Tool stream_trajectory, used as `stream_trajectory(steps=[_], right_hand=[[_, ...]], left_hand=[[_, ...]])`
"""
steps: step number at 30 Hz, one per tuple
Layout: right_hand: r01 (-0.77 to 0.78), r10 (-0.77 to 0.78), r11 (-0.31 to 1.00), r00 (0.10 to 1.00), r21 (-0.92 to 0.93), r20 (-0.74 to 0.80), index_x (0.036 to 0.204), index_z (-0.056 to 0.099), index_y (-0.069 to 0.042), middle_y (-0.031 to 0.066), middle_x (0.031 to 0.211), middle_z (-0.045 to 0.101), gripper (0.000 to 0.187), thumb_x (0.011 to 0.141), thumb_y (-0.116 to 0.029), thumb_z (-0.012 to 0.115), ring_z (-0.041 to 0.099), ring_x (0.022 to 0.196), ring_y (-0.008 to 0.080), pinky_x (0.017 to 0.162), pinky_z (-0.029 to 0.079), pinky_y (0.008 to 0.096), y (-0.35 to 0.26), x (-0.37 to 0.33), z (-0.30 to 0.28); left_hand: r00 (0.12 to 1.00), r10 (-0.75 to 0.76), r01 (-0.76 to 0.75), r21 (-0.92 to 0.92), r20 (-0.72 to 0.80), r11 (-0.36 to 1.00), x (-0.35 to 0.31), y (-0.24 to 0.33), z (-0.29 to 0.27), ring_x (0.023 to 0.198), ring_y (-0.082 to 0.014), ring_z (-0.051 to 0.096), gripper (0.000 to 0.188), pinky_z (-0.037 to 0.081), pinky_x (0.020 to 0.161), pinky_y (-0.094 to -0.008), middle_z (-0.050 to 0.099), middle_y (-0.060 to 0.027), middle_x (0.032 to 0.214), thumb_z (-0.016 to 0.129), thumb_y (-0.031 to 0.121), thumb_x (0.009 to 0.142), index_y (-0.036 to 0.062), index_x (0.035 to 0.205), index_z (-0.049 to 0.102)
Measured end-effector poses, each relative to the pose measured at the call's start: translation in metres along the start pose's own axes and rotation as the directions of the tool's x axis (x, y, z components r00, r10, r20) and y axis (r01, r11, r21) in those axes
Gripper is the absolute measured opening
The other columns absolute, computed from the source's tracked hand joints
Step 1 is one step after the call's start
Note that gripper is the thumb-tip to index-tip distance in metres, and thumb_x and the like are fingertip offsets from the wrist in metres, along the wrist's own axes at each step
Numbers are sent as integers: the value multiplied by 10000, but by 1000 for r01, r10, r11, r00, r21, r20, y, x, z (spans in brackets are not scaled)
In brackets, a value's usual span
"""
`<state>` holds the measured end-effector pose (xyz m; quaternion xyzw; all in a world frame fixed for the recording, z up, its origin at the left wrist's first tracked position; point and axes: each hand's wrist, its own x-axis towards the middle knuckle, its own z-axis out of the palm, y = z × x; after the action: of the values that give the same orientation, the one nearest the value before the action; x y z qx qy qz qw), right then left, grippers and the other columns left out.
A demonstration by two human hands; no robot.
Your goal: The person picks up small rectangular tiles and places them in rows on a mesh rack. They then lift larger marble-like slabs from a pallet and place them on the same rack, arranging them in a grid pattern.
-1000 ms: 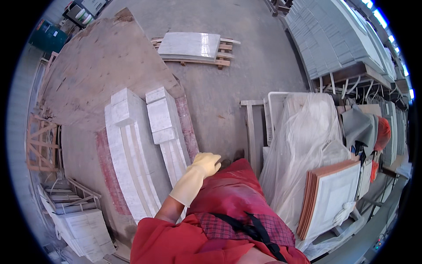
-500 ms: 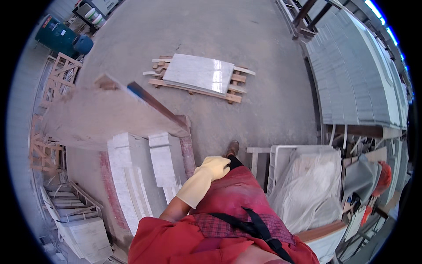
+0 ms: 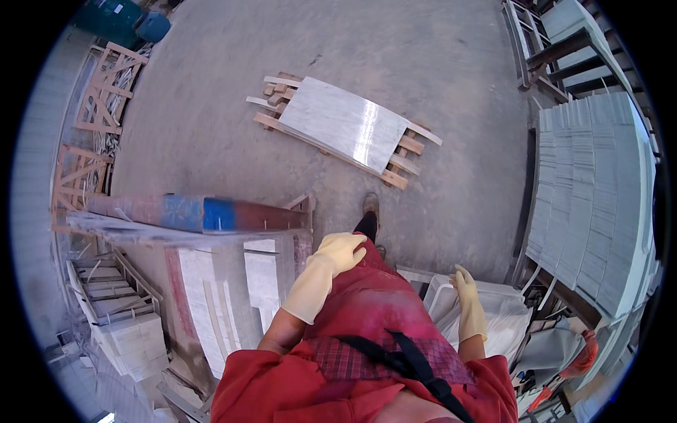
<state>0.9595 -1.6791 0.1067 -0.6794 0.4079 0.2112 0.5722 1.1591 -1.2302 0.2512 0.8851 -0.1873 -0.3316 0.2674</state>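
Note:
My left hand [image 3: 342,252], in a cream rubber glove, is in front of me at the upper edge of my red apron [image 3: 381,296]. Its fingers are curled closed against the cloth, and whatever they may hold is hidden. On the right my right hand [image 3: 465,289], in a matching glove, is raised with its fingers loosely extended and nothing in them. It is above plastic-wrapped slabs [image 3: 493,310], apparently apart from them. Ahead on the floor, a polished white marble slab [image 3: 345,123] lies on a wooden pallet [image 3: 395,180].
Left of me, pale stone slabs [image 3: 204,296] stand beside a rusty, blue-painted beam [image 3: 254,213]. A long row of stacked slabs [image 3: 585,197] lines the right side. Wooden crate frames [image 3: 106,92] and a green tank [image 3: 106,21] are at the far left.
My right hand has come into view on the right. My left hand stays at the apron, fingers still curled. The view has turned and moved forward, so the pallet appears tilted.

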Motion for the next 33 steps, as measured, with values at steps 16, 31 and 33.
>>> stream_trajectory(steps=[16, 31, 33], right_hand=[[73, -29, 933, 991, -353, 129, 1525, 537, -3, 167, 1256, 709, 496, 1101, -260, 538, 682, 1114, 213, 987, 536, 336, -168, 161, 10], [-48, 76, 989, 978, -143, 196, 1549, 533, -71, 218, 1331, 695, 478, 1131, -300, 489, 667, 1240, 283, 1106, 499, 391, -298, 366, 159], [-100, 107, 993, 982, -56, 155, 1550, 536, -88, 209, 1339, 692, 477, 1133, -316, 499, 669, 1240, 285, 1112, 501, 396, -283, 402, 202]], left_hand=[[993, -51, 39, -110, -110, 993, 203, -26, -125, 1155, -385, 683, 399, 523, 1019, -494, 740, -188, 1218, 591, 318, 997, 96, 1313, 691], [670, -741, 393, -825, -47, 407, 361, -351, -55, 1204, -218, 681, 437, 517, 1060, -353, 732, -129, 1302, 702, 283, 1023, 30, 1378, 677], [646, -750, 504, -657, -144, 561, 399, -409, -62, 1247, -294, 676, 519, 510, 1083, -396, 721, -172, 1333, 706, 366, 991, 30, 1385, 672]])
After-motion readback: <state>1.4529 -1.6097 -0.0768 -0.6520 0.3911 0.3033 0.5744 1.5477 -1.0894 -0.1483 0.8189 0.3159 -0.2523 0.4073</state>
